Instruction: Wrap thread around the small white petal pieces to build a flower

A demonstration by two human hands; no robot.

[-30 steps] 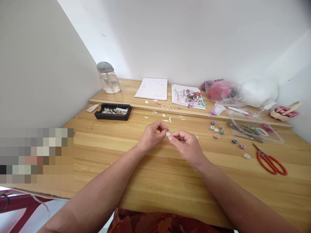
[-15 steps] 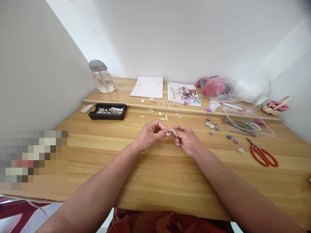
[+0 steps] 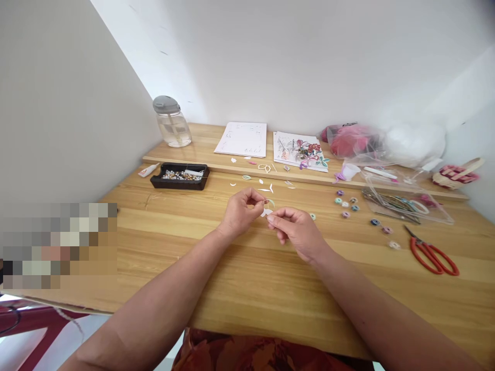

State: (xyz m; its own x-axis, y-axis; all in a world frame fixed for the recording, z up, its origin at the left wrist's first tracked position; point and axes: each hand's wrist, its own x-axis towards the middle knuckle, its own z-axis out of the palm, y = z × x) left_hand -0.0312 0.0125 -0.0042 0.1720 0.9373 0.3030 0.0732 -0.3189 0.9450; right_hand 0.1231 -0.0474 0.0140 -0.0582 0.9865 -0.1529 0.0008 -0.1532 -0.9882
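My left hand [image 3: 244, 210] is closed in a pinch on a thin, pale green curved strip [image 3: 271, 202], which arcs out beyond the fingertips. My right hand [image 3: 293, 229] is also closed, thumb against forefinger, just right of and below the left fingertips. What lies in that pinch is too small to make out. A small white piece [image 3: 265, 212] shows between the two hands; whether it is held or rests on the table I cannot tell. Beyond the hands lie white leaf-shaped cut-outs [image 3: 265, 190]. A pale green bobbin [image 3: 312, 216] sits beside the right hand.
Several thread bobbins [image 3: 345, 215] and red-handled scissors [image 3: 433, 253] lie to the right, near a clear box of tools [image 3: 406, 202]. A black bead tray [image 3: 180, 184] and a water bottle [image 3: 172, 126] stand left. Papers [image 3: 243, 139] and a small basket [image 3: 456, 176] occupy the raised shelf.
The view has swung slightly left. My right fingers have come off the green strip and moved just below it, revealing a bobbin behind them. The left hand keeps its pinch.
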